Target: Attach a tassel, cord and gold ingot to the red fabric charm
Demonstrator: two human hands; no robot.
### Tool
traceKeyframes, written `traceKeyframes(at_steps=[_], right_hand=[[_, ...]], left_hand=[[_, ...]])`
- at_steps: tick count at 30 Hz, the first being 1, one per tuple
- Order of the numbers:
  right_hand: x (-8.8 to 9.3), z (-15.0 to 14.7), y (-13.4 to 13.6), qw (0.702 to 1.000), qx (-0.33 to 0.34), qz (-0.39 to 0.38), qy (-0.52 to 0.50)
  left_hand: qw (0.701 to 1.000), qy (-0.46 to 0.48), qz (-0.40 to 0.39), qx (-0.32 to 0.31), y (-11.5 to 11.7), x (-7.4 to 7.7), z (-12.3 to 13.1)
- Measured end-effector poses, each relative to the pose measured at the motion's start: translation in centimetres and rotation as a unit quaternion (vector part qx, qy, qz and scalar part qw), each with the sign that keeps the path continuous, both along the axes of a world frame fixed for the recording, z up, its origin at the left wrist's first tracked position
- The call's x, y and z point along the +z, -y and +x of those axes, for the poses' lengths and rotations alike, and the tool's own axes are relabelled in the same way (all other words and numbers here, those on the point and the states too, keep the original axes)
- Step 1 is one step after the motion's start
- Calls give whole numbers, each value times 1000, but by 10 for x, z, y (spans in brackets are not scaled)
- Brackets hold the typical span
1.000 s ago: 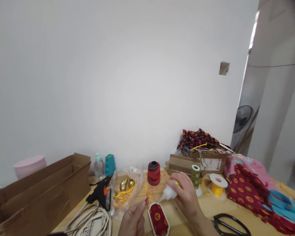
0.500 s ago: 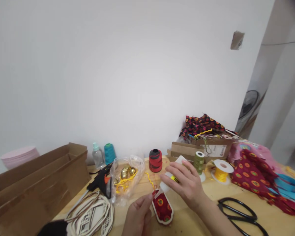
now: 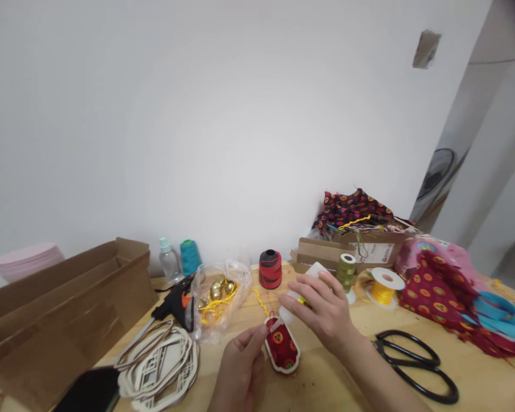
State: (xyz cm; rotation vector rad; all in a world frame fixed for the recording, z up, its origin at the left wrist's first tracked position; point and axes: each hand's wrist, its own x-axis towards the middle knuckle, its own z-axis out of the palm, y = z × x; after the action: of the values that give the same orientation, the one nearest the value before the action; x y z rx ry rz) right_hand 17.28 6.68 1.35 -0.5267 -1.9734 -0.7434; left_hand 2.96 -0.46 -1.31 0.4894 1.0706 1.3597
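The small oblong dark red cloth panel w/ round orange & green motifs (image 3: 281,346) looks mostly put together imo: the cloth's already inside its pale wavy-edged border. Top end is prob the unfinished bit, bc that's where both hands are busy. A twisted yellow cord (image 3: 261,301) trails off from there, & a thin red cord (image 3: 272,314) sits at the same end. No drop of liquid visible, so can't tell if any's gone on; I'd call the top half done at best.

Right hand (image 3: 326,315) has its grip wrapped round a white plastic squeeze bottle w/ a yellow label (image 3: 287,312), tipped so the nozzle points down-left at the panel's top. Touching or just above? Can't tell. Left hand (image 3: 242,366) seems to have its grip pinched closed around the red cord at the panel's upper left edge, tho the fingers hide the exact spot.

Panel's on the pale wooden tabletop (image 3: 309,392) between the hands, pattern side up, bottom end angled a bit right. Cloth looks flat, no wrinkles afaict; border looks stiff, maybe wood.
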Motion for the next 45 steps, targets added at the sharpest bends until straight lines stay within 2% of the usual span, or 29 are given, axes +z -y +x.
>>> traceKeyframes(at_steps=[33,45], right_hand=[[-8,-3,8,1000,-6,-11,-16],[-10,-6,8,1000,-9,-2,-23]], left_hand=[[1000,23,-1,12,1,2,2],[1000,22,2,-6,-1,-8,-3]])
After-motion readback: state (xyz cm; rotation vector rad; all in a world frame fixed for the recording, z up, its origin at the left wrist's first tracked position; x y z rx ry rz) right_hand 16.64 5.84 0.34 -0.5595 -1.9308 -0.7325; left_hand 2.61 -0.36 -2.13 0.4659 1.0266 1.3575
